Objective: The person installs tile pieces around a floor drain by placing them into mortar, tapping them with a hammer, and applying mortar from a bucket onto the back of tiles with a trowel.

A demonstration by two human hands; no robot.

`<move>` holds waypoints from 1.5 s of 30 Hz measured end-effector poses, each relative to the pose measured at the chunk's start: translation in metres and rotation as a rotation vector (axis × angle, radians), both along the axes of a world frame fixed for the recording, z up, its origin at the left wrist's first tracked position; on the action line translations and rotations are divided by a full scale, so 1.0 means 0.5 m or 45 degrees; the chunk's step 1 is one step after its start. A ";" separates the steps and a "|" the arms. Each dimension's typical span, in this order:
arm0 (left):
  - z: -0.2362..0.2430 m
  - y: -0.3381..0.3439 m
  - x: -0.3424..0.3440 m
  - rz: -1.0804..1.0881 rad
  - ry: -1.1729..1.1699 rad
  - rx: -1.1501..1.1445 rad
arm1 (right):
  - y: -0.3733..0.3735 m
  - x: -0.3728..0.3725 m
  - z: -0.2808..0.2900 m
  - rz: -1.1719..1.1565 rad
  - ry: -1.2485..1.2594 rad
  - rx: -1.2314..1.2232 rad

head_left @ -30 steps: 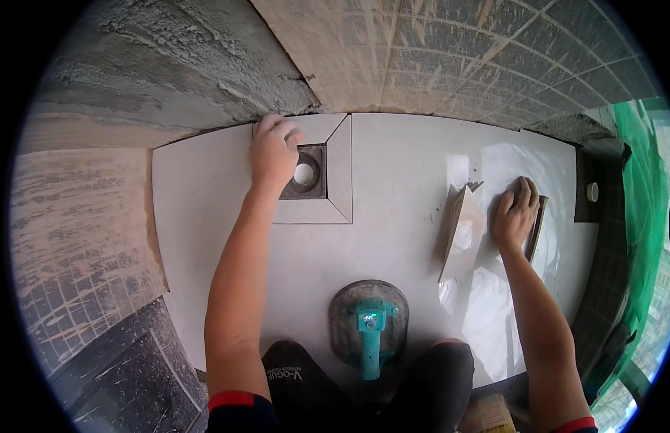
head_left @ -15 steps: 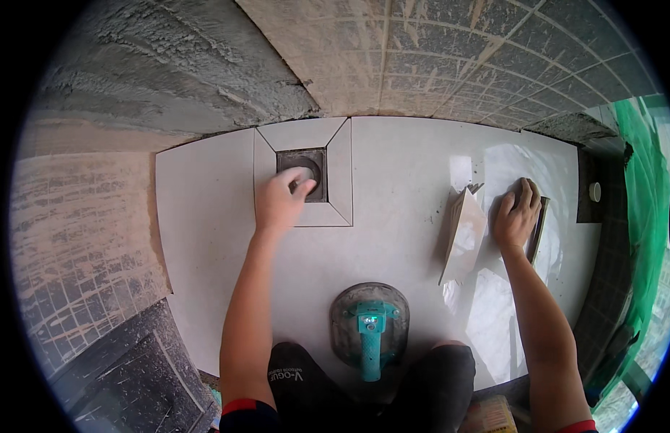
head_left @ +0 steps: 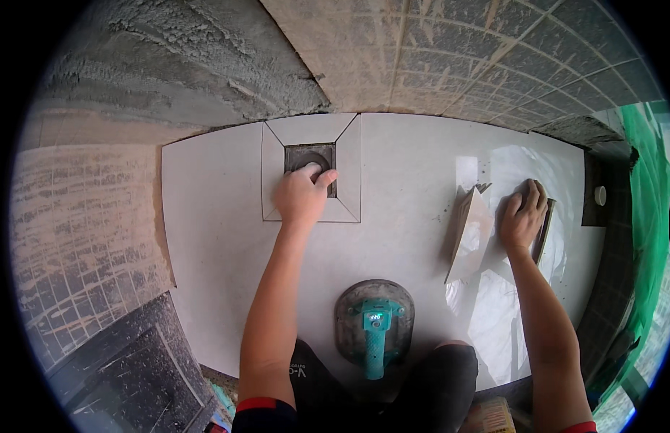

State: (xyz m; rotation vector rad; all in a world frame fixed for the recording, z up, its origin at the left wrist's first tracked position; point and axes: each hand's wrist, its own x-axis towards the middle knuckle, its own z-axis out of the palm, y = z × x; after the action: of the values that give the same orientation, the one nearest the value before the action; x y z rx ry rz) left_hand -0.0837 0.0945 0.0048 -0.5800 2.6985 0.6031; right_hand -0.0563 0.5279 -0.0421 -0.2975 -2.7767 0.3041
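My left hand (head_left: 304, 197) reaches over the square floor drain opening (head_left: 292, 153), its fingers curled down at the dark round hole inside. The thumb bends toward the right edge of the opening. What those fingers hold, if anything, is hidden. Mitred strips of pale tile (head_left: 313, 130) frame the opening. Farther right, my right hand (head_left: 523, 216) lies with its fingers spread on the large pale floor tile (head_left: 400, 202). Beside it on the right is a narrow dark-edged strip (head_left: 544, 234). To its left stands a small stack of tile offcuts (head_left: 470, 234).
A teal-handled tile vibrator with a suction pad (head_left: 375, 325) sits on the tile between my knees. Rough cement (head_left: 198, 65) and mortar-smeared walls (head_left: 494, 58) border the far side. A white round cap (head_left: 600, 195) lies at the right, near green netting (head_left: 642, 187).
My left hand has shifted slightly at the drain, its thumb now farther right across the opening. The view has moved a little; my right hand stays on the tile.
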 end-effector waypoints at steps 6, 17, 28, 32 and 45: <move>-0.027 -0.001 0.000 0.088 0.178 0.003 | -0.005 -0.002 -0.001 -0.001 -0.007 -0.006; -0.049 0.007 0.008 0.173 0.309 0.040 | -0.001 -0.001 -0.002 0.018 0.007 0.019; 0.031 -0.173 0.062 0.291 0.699 0.119 | 0.006 -0.002 -0.004 -0.017 -0.026 0.019; 0.006 -0.136 0.129 -0.160 0.719 0.023 | 0.004 -0.002 -0.006 -0.016 -0.026 0.017; -0.006 -0.079 0.045 -0.634 0.535 0.138 | 0.006 -0.003 -0.008 0.010 -0.022 0.024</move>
State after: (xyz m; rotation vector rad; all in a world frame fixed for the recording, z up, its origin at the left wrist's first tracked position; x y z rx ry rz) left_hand -0.0609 0.0548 0.0017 0.2826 2.9936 0.7865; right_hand -0.0578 0.5311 -0.0461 -0.2864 -2.7967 0.2784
